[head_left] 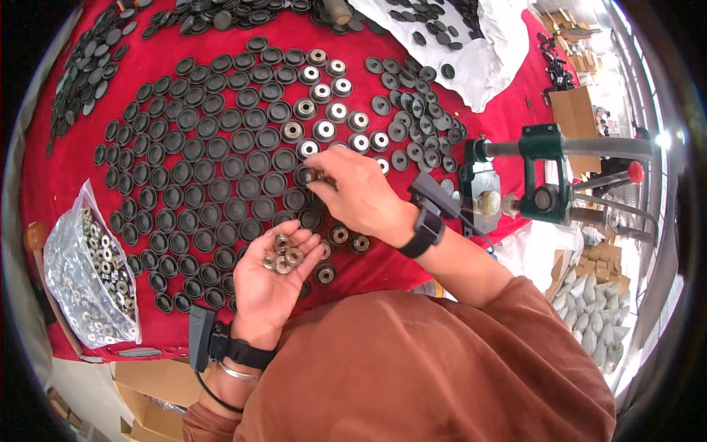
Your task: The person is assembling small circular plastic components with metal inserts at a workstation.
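Observation:
My left hand (pixel 256 287) lies palm up near the front of the table, fingers slightly curled. In it rest several small metal ball bearings (pixel 293 256). Above the rows, my right hand (pixel 368 193) pinches a bearing (pixel 312 175) between thumb and fingers, right over the black round caps; whether it touches the one below is hidden. The empty caps (pixel 193 194) spread in rows to the left, open side up. Toward the right, several caps hold a bearing (pixel 324 131) in the middle, and a few more sit beside my right wrist.
A clear bag of bearings (pixel 103 276) lies at the left edge, next to a wooden handle (pixel 35 237). Black discs with centre holes (pixel 420 121) are scattered at the right. Beyond them stands a green hand press (pixel 545 177). Black pieces lie on white sheeting (pixel 501 55) at the back.

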The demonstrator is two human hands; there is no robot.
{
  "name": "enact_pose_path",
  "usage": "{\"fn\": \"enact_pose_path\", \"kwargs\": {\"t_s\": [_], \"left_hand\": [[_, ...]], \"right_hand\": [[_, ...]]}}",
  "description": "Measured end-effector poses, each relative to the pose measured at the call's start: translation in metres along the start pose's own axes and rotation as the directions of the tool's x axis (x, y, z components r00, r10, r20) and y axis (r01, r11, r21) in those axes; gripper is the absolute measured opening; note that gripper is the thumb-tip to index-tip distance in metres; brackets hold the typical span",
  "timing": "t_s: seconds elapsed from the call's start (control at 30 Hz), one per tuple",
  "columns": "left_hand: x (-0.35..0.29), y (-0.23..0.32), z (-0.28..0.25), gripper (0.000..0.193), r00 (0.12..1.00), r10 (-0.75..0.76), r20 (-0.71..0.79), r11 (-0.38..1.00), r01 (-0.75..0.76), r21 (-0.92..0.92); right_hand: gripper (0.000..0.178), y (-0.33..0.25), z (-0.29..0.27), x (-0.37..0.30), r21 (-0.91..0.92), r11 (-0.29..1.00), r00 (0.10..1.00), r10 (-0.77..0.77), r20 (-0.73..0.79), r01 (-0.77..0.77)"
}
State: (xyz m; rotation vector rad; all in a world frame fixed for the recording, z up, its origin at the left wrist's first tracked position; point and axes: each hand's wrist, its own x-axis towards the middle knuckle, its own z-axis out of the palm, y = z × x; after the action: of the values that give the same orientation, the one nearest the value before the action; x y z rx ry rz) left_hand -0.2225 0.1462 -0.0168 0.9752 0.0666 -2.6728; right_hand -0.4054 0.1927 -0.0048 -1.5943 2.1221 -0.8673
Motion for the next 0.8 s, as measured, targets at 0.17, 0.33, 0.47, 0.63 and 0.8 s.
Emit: {"fn": "enact_pose_path", "kwargs": {"t_s": [0.17, 0.33, 0.47, 0.63, 0.8], "left_hand": [[-0.002, 0.001, -0.006, 0.031, 1.000, 0.001, 0.011, 1.000, -0.001, -0.031], [0.001, 0.004, -0.011, 0.035, 0.997, 0.008, 0.076, 0.996, -0.002, -0.088], [0.005, 0.009, -0.002, 0.040, 0.999, 0.000, 0.051, 0.988, 0.008, -0.155], [0.005, 0.004, -0.009, 0.037, 0.986, -0.030, 0.161, 0.985, 0.056, -0.162], [0.006, -0.011, -0.028, 0.038, 0.969, -0.127, 0.214, 0.980, 0.156, -0.123]], "right_hand": [[0.017, 0.005, 0.016, 0.010, -0.087, 0.990, 0.993, -0.110, 0.049, 0.114], [0.014, 0.006, 0.016, 0.013, -0.084, 0.991, 0.991, -0.099, 0.091, 0.107], [0.011, 0.001, 0.014, 0.011, -0.068, 0.995, 0.994, -0.073, 0.084, 0.079], [0.018, -0.030, 0.004, -0.015, 0.027, 0.949, 0.925, -0.313, 0.217, 0.315], [0.015, -0.030, 0.008, -0.037, 0.069, 0.981, 0.962, -0.191, 0.193, 0.181]]}}
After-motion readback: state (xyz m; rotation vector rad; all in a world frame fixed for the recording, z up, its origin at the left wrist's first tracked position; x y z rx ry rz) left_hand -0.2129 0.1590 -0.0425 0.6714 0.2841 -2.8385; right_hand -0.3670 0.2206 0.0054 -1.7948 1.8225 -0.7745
